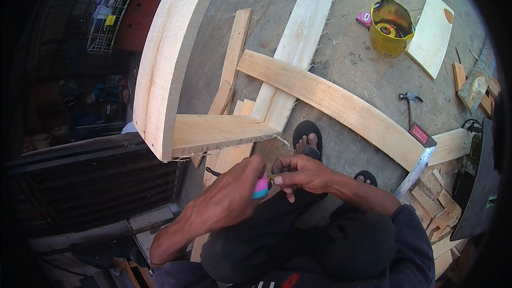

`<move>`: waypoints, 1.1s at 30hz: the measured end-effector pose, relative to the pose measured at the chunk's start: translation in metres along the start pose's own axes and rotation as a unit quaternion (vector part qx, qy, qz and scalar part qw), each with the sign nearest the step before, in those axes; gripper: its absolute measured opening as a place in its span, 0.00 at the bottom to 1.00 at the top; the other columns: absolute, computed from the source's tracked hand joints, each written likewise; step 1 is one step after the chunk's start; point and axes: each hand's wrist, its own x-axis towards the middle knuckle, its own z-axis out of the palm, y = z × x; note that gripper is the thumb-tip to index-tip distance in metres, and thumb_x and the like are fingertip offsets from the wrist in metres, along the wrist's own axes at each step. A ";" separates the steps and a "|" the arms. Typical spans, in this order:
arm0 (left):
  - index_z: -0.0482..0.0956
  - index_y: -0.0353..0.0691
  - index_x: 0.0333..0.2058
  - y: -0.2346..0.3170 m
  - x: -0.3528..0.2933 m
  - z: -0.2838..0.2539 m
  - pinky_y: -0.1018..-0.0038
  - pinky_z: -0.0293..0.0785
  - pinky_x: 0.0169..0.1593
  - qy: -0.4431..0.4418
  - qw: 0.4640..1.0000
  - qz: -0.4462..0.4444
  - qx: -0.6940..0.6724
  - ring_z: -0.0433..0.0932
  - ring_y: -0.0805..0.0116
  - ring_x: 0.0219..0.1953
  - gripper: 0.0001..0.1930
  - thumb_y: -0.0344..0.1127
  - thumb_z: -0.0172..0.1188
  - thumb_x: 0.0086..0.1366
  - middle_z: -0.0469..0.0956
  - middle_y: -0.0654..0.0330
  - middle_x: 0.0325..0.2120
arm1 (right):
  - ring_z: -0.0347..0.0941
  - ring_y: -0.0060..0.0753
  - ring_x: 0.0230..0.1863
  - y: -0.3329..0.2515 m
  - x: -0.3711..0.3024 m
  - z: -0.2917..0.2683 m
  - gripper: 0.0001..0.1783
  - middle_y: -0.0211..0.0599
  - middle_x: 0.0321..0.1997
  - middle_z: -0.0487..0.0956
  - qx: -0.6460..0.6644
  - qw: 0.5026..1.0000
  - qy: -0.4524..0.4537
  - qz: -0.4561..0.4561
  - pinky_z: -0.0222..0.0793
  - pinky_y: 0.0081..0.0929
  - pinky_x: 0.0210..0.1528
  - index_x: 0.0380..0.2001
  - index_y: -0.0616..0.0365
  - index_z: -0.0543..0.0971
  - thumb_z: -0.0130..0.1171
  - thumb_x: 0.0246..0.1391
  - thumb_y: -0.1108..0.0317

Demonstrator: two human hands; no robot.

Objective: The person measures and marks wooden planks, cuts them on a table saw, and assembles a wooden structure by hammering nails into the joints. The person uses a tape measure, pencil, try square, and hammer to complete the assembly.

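My left hand [237, 189] is wrapped round a pink and light-blue tape measure [261, 186], with a dark strap [213, 172] sticking out on its left. Close beside it, my right hand [304, 175] pinches the short yellow end of the tape at the case's mouth. Both hands are over my lap, just short of a pale wooden frame. Its tall side board [160, 64] rises on the left, joined to a short cross board [218, 130], and a long board [304, 26] runs away on the far side.
A loose plank [330, 92] lies across the long board. Farther right are a yellow bucket [392, 42], a pink-cased object [364, 18], a flat board [431, 34] and a hammer [410, 101]. Offcuts [440, 202] pile at the right. A slatted dark panel [101, 176] stands left.
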 end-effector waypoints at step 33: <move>0.87 0.34 0.37 0.087 -0.075 -0.126 0.61 0.74 0.42 0.120 0.830 -0.275 0.470 0.77 0.64 0.35 0.09 0.31 0.67 0.60 0.77 0.56 0.31 | 0.75 0.45 0.50 0.051 0.102 -0.195 0.10 0.38 0.39 0.78 -0.753 0.574 0.282 -0.154 0.75 0.48 0.52 0.40 0.41 0.90 0.65 0.55 0.64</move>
